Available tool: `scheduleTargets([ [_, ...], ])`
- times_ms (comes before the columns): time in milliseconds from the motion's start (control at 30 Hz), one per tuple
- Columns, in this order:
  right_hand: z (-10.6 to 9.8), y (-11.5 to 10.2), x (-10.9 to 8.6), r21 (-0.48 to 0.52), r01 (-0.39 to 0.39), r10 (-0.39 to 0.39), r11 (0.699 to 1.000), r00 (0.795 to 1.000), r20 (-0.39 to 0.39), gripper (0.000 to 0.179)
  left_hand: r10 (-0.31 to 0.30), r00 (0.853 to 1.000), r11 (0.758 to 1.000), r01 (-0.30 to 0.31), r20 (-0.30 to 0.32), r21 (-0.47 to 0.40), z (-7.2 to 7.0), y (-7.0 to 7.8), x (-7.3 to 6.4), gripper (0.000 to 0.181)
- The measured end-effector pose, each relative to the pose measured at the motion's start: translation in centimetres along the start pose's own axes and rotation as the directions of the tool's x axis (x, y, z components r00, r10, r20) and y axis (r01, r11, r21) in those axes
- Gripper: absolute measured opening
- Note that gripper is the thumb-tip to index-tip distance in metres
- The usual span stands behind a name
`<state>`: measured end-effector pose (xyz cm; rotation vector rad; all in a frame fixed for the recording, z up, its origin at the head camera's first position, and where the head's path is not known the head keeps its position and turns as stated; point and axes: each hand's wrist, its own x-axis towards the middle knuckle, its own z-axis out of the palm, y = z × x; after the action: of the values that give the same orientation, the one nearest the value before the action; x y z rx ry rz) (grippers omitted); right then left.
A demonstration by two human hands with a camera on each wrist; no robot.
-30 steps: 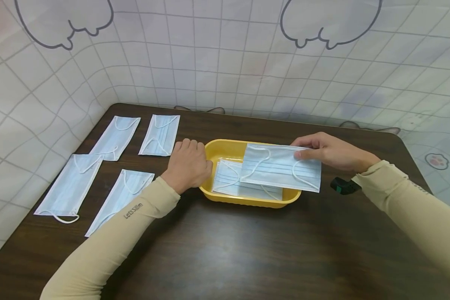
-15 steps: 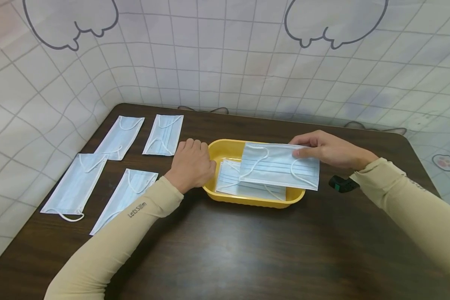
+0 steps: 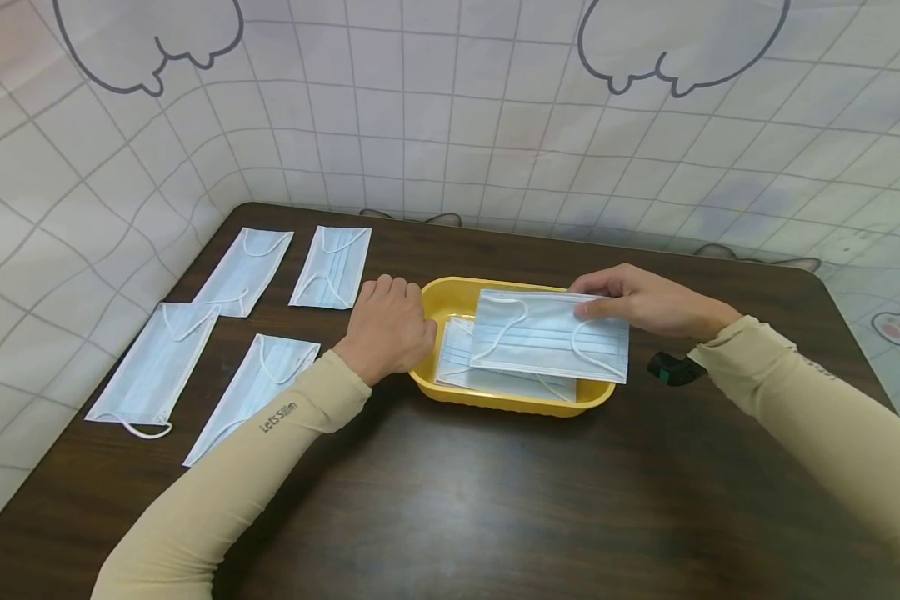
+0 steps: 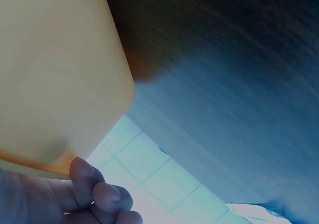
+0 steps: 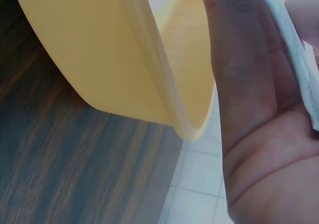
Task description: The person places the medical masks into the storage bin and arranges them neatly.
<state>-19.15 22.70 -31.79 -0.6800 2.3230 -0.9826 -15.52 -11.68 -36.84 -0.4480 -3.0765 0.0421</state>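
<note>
One mask [image 3: 547, 337], edge between right fingers [image 3: 598, 281], over yellow tray [image 3: 506, 406]

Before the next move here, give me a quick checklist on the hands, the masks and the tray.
1. Right hand pinching the upper mask: ok.
2. Left hand gripping the yellow tray: ok, at its left end.
3. Upper mask wholly over the tray in the head view: not ok, right end juts past.
4. Upper mask clear of the masks in the tray: cannot tell.
5. Four masks left of the tray fully visible: not ok, left sleeve covers part of one.
</note>
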Motion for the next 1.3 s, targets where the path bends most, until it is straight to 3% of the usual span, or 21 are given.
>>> scheduleTargets([
  [333, 0.6, -0.3, 0.8, -0.009, -0.022, 0.022, 1.0, 0.999, 0.024, 0.03, 0.006, 1.0, 1.0, -0.006, -0.011, 0.011, 0.0, 0.1, 0.0, 0.036],
  [567, 1.0, -0.3, 2.0, 0.036, -0.027, 0.025, 0.999, 0.998, 0.053, 0.026, 0.007, 1.0, 1.0, -0.007, -0.011, 0.014, 0.0, 0.0, 0.0, 0.036],
  [867, 1.6, -0.5, 2.8, -0.014, -0.036, 0.036, 0.999, 0.997, 0.066, 0.03, 0.012, 1.0, 1.0, -0.012, -0.016, 0.013, 0.1, 0.0, 0.0, 0.037],
  [1300, 1.9, -0.3, 3.6, -0.002, -0.081, 0.08, 0.997, 0.99, 0.116, 0.036, 0.01, 1.0, 1.0, -0.01, -0.021, 0.004, 0.2, 0.0, 0.1, 0.035],
])
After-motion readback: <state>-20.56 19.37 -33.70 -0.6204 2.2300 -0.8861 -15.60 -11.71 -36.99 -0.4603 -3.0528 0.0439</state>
